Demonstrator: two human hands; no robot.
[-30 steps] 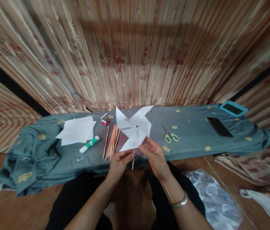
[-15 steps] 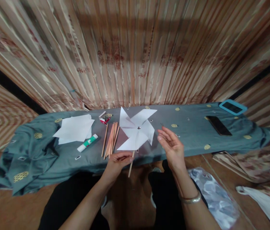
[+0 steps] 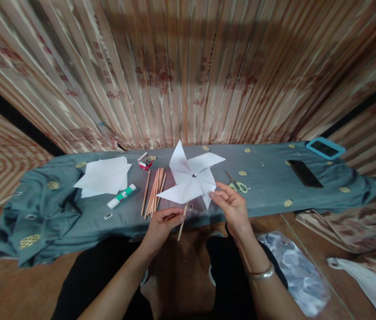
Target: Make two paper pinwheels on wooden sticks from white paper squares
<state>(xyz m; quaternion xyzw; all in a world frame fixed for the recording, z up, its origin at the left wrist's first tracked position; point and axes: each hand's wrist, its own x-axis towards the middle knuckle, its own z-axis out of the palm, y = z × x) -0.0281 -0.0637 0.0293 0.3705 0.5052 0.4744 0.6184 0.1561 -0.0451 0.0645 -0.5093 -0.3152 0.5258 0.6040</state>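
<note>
At the centre of the frame, over the cloth-covered tabletop [image 3: 268, 189], is a white paper pinwheel [image 3: 189, 181]. The right hand [image 3: 232, 206] has thumb and forefinger at its lower-right blade, whether clamped or merely touching I cannot tell; pressing hard there could crease the paper. The left hand [image 3: 161, 224] has its fingers clamped on the stick [image 3: 181, 226]; a loose pinch could let it twist. Tugging might tear the paper around the hub pin [image 3: 194, 175].

Around it lie paper sheets [image 3: 104, 177] at left, loose sticks [image 3: 155, 193] overlapped in view by the left blade tip and likeliest to snag it, a phone [image 3: 305, 174] at right, scissors [image 3: 237, 186] just beside the right fingers, a glue stick [image 3: 121, 196], and a small open box [image 3: 145, 162].
</note>
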